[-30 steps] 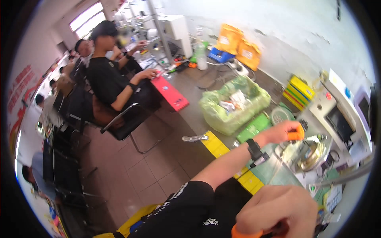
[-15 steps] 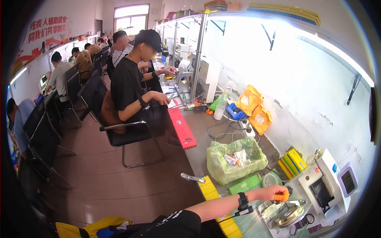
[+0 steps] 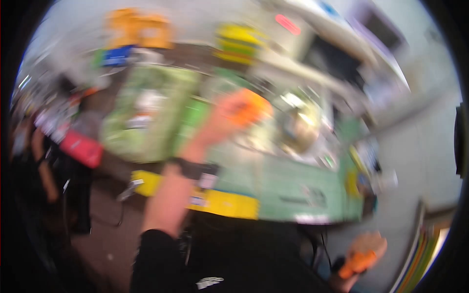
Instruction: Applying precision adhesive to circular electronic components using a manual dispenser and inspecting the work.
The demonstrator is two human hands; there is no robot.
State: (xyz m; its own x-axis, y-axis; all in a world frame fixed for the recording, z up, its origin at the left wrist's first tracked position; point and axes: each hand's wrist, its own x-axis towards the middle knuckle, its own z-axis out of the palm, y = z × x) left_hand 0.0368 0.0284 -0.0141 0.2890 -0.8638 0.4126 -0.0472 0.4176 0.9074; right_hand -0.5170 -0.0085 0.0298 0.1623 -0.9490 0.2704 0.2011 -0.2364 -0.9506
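Observation:
The view is badly smeared by motion. My left hand (image 3: 229, 115), with a bright orange covering or band (image 3: 251, 107) on it, hovers over the bench beside the shiny round metal part (image 3: 299, 127) of a white machine (image 3: 281, 36). Its fingers are too blurred to read, and I make out nothing held in it. A black band (image 3: 183, 168) circles that wrist. Low at the right, my right hand (image 3: 369, 244) hangs away from the bench, with a similar orange piece (image 3: 359, 263) on it. Its fingers are blurred too.
Left of my hand stands a bin lined with pale green plastic (image 3: 119, 129), holding crumpled white scraps. A green mat (image 3: 288, 188) and yellow strip (image 3: 229, 202) line the near edge. Behind are a striped yellow box (image 3: 239, 41) and orange packets (image 3: 139, 29). A red strip (image 3: 83, 149) lies left.
My view has swung right and down onto the bench. My left hand, earlier at the machine's side by a dark knob, now appears nearer the green mat. My right hand has come into view.

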